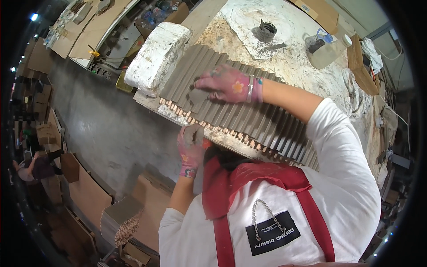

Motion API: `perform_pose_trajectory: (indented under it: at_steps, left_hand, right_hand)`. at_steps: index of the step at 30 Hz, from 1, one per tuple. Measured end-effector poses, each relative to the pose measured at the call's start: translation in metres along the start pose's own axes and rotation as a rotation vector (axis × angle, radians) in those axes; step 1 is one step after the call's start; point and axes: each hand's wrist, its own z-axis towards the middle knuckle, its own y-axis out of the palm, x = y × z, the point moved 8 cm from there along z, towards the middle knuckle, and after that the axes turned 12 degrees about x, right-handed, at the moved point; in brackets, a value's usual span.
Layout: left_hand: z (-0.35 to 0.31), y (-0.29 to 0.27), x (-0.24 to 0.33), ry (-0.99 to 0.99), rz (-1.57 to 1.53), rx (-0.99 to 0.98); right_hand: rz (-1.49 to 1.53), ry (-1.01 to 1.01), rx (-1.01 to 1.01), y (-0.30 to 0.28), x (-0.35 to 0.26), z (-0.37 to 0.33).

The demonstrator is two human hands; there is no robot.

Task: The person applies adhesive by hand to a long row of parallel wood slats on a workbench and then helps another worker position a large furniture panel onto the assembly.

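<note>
A row of long grey strips (240,113) with pale tan ends lies side by side on the worktable. My right hand (229,84), in a pink flowered glove, is over the strips near their left part. Its fingers and thumb close around a flat grey piece (198,98) resting against the strips; whether this is a scraper I cannot tell. At the front edge of the table, beside the strip ends, is my left hand (190,144), also gloved. Its fingers are curled, their tips grey and smeared, and what they hold is not clear.
A white, stained block (158,58) stands left of the strips. Farther back are a dark round container (265,32), a flat blade-like tool (279,46) and a cloudy plastic jug (327,54). Cardboard boxes (149,200) stand on the floor at lower left; another person (33,168) is far left.
</note>
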Motion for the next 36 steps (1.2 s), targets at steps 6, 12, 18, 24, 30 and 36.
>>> perform_pose_trajectory:
  at_steps: [6,12,18,24,30,36]
  left_hand:
    - [-0.003,0.003,-0.03,-0.039,0.03,-0.208]
    - [0.014,0.005,-0.008,-0.088,-0.132,-0.263]
    - [-0.001,0.005,-0.014,-0.249,-0.25,-0.259]
    - [-0.007,0.014,-0.016,-0.307,-0.135,-0.283]
    - [0.006,0.009,0.009,-0.101,-0.145,-0.205]
    - [0.001,0.004,-0.007,-0.148,-0.124,-0.174]
  right_hand:
    - [-0.025,-0.337,-0.268,0.027,-0.06,-0.028]
    - [-0.064,-0.034,0.072,0.004,-0.017,-0.009]
    - [-0.052,-0.017,-0.035,-0.029,0.007,-0.035]
    - [-0.239,0.299,-0.134,-0.046,0.046,-0.05]
    - [-0.036,0.282,-0.048,-0.01,0.044,-0.041]
    - [-0.06,-0.336,-0.184,0.012,-0.066,-0.052]
